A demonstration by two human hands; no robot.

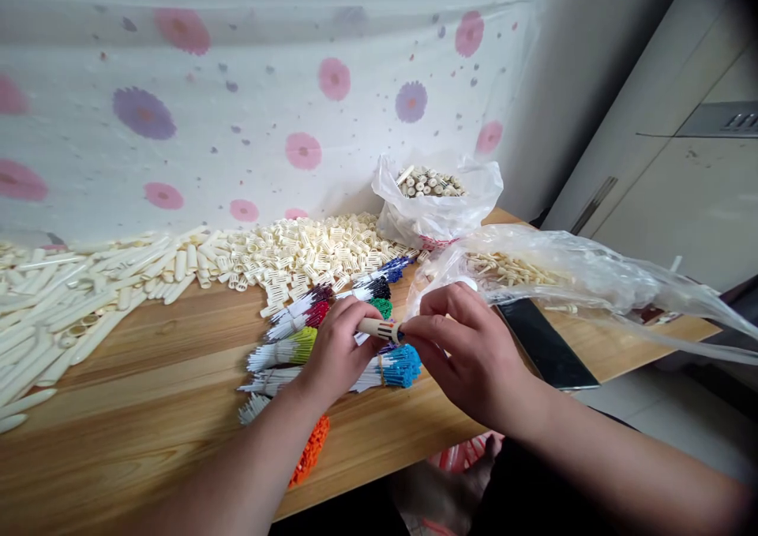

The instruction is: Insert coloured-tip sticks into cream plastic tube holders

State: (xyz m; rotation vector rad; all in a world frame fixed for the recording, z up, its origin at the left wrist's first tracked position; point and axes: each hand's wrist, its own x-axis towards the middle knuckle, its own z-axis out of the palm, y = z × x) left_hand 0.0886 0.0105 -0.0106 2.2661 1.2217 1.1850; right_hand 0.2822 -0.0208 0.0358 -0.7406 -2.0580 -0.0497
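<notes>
My left hand point(347, 342) is closed around a cream pen barrel point(379, 329) with slots in its end, which points right. Coloured pieces, one of them orange, show in the slots. At that end, the thumb and fingers of my right hand point(459, 342) pinch a small dark blue piece, which looks like the end of a pen refill point(401, 334); the fingers hide most of it. Beneath and around my hands lie bundles of white refills with coloured ends, among them light blue point(403, 365), lime green point(305, 345), red point(317, 313), green point(382, 307) and orange point(309, 451).
Long cream barrels point(106, 291) and a heap of short slotted barrels point(313, 248) line the back of the wooden table point(148, 417). A white bag point(408, 216) holds filled pen parts. To the right are a clear bag point(568, 260) of small cream pieces and a black flat object point(550, 350).
</notes>
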